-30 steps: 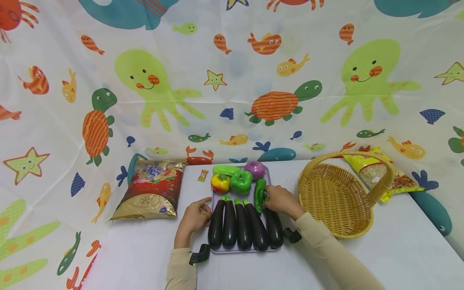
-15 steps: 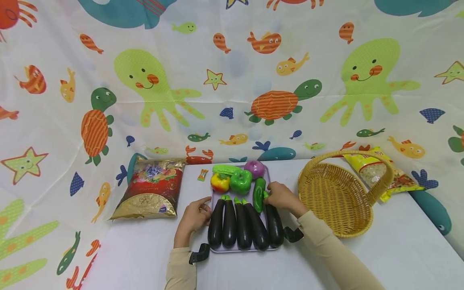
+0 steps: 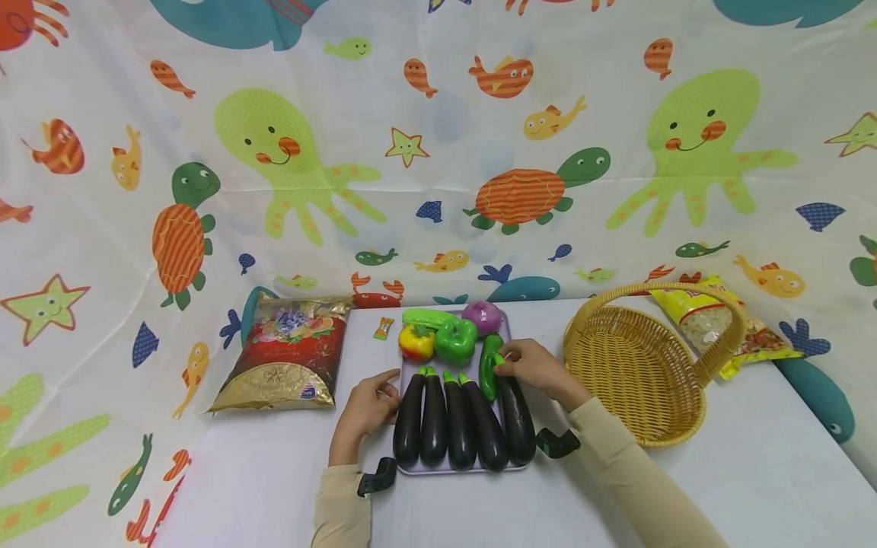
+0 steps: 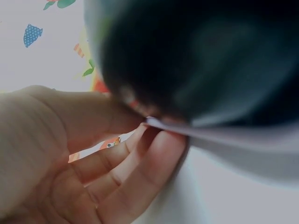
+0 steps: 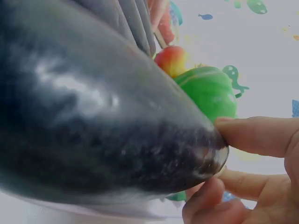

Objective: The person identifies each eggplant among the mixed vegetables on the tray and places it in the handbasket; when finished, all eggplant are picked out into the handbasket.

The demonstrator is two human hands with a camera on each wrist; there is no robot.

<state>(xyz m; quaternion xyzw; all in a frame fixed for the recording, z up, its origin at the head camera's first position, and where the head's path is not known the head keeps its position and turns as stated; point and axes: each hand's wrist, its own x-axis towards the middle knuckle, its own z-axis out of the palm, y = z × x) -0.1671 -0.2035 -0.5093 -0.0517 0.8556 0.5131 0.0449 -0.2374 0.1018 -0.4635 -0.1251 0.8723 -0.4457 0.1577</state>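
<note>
In the head view a pale purple tray bears a row of eggplants and other vegetables. My left hand pinches its left rim between thumb and fingers; the left wrist view has the tray edge there, beneath a dark, blurred eggplant. At the row's right end lies another eggplant. My right hand pinches this one near its green stem, thumb on one side and fingers on the other in the right wrist view. Its tip is close beside a green cucumber.
Behind the row are a green pepper, a red-yellow pepper, a light green vegetable and a purple onion. A wicker basket stands right of the tray, a yellow bag behind it. Left lie a red-gold bag and a wrapper.
The stem end of the rightmost eggplant has shifted slightly away from me and left, with my right hand at it. My left hand stays at the tray rim.
</note>
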